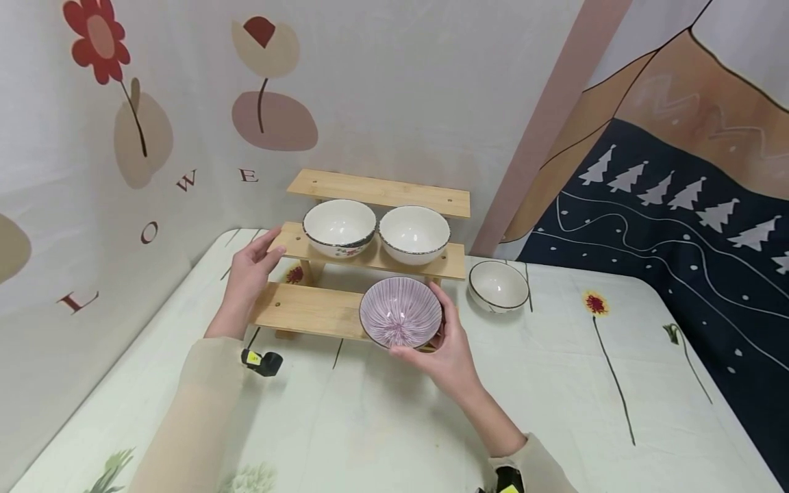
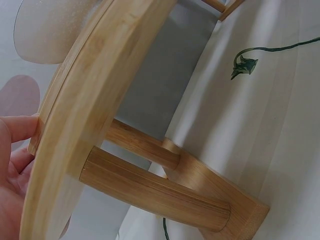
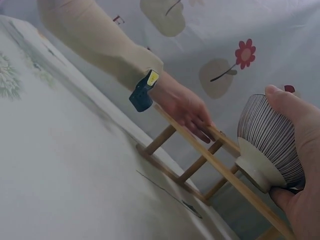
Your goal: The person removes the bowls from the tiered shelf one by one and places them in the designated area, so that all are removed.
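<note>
My right hand grips a small bowl, thumb near the front of its rim and fingers around its right side. The bowl has a purple-streaked inside; the right wrist view shows dark fine stripes outside and a pale foot. It overlaps the right part of the lowest tier of a three-tier wooden shelf. At the left end of the middle tier, my left hand holds the board's edge. Two white bowls with dark rims, one on the left and one on the right, sit side by side on that tier.
Another white bowl stands on the pale flowered cloth, right of the shelf. The top tier carries nothing. Printed curtains hang close behind the shelf and along the left side; a dark panel borders the right.
</note>
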`<action>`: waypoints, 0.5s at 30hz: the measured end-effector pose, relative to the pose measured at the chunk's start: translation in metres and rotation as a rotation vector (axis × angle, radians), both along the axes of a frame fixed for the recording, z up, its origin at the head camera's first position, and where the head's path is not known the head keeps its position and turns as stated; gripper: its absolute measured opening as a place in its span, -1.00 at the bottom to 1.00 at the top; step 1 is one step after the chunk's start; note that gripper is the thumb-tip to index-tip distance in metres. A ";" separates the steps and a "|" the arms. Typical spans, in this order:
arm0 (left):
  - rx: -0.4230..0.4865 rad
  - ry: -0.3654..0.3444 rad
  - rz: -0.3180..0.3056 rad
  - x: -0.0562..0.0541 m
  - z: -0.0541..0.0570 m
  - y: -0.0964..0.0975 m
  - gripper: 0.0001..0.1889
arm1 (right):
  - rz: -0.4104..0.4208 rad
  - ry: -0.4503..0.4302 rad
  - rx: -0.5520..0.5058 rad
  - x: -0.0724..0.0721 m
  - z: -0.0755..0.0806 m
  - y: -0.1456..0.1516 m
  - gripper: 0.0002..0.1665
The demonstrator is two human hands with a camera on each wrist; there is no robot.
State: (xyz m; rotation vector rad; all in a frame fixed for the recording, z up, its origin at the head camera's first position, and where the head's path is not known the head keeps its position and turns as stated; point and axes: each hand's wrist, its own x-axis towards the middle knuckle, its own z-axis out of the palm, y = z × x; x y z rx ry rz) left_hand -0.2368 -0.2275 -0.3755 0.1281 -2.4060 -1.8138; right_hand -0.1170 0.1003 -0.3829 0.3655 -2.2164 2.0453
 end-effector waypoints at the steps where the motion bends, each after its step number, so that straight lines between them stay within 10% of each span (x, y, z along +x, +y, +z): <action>1: -0.001 0.001 0.000 0.000 0.000 0.000 -0.41 | 0.000 0.002 -0.004 0.000 0.000 0.001 0.32; 15: -0.011 0.000 0.013 0.001 0.000 0.002 -0.41 | -0.019 0.012 -0.020 0.001 -0.006 0.011 0.30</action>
